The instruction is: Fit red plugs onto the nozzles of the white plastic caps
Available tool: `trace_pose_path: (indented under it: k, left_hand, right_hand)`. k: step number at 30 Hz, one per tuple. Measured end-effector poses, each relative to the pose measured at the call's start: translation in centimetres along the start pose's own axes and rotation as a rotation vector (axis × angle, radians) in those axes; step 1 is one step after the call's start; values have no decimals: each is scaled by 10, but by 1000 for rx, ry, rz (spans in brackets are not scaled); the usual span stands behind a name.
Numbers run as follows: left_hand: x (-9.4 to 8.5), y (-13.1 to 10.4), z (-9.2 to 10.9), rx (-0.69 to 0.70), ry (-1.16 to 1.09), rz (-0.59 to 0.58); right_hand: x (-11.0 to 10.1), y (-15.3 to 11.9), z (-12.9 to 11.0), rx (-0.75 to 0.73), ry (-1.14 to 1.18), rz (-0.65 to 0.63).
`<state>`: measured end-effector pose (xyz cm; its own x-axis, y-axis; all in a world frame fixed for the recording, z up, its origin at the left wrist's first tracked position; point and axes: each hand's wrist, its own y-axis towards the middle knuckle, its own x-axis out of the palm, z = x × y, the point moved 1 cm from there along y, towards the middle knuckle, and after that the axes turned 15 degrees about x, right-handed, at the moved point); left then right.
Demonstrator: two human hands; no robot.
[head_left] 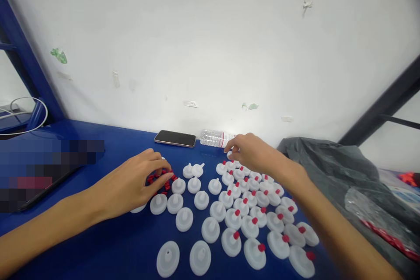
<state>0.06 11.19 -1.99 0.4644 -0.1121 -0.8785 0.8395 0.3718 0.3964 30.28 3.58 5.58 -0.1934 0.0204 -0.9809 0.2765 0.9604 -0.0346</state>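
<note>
Many round white plastic spout lids (201,200) lie on the blue table. Those on the right carry small red tip caps (261,248) on their spouts; those in the middle and left have bare spouts. At the left, my left hand (141,181) is over a pile of loose red tip caps (160,179), thumb and index finger pinched together around what looks like one of them. My right hand (252,151) reaches to the back of the capped group, its bent fingertips on a white spout lid (229,155) that they partly hide.
A phone (175,138) and a clear plastic bottle (212,138) lie along the wall. Dark grey plastic sheeting (328,170) covers the right side, with a clear bag of red pieces (380,218) on it. A blurred-out dark object (49,175) is at the left.
</note>
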Motion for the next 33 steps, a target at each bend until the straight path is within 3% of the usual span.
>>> trace_pose_path:
  k: [6,11,15,20,25,29,33]
  left_hand:
    - [-3,1,6,24,31,120]
    - [-16,4,19,92,104,291]
    - [-26,4,27,209,170,433]
    - [-20,1,41,99,88,397]
    - [-10,-1,51,74,-7,312]
    - [-12,-1,53,47,-38,347]
    - [-16,2,48,-34,19,389]
  right_hand:
    - [16,7,-2,-95,52,-73]
    - [1,-8,-13,-104,140,63]
    - [-2,-28,-39,-185,162,151]
    - [11,-50,-74,-430,75,278]
    - [22,-65,-91,-629,-30,232]
    - [16,-61,-85,-585,105,188]
    - [15,-40,-68,-368,88,176]
